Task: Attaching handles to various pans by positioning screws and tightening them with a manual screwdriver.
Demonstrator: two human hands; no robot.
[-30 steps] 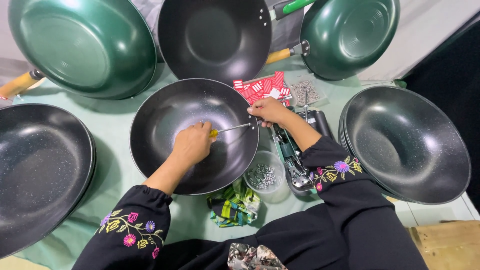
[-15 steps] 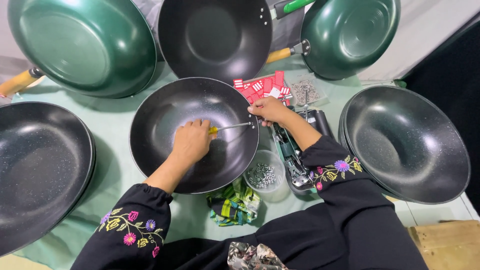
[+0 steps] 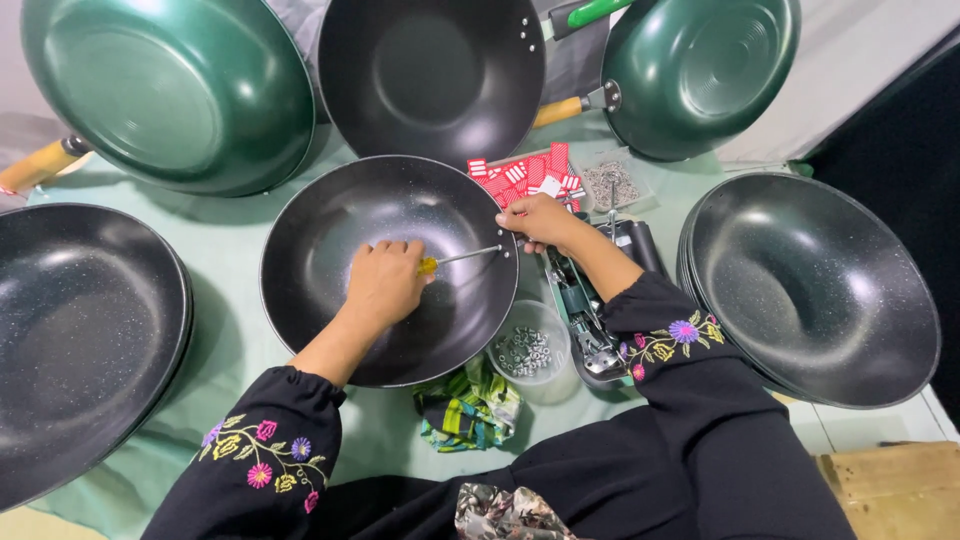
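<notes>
Red-white packets [image 3: 525, 178] behind wok [image 3: 340, 230]; probably labels.

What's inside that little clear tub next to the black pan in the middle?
The clear tub holds a heap of small silvery metal parts, perhaps nuts or washers; they are too small to tell apart. Whatever lies beneath the heap is covered. A striped green cloth lies beside it.

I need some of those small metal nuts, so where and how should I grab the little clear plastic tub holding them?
Probably grip the clear round plastic tub by its rim from above, on its near side. It stands upright and open-topped, hemmed in by the black speckled wok on one side and the black handle on the other, so only the near side looks free.
</notes>
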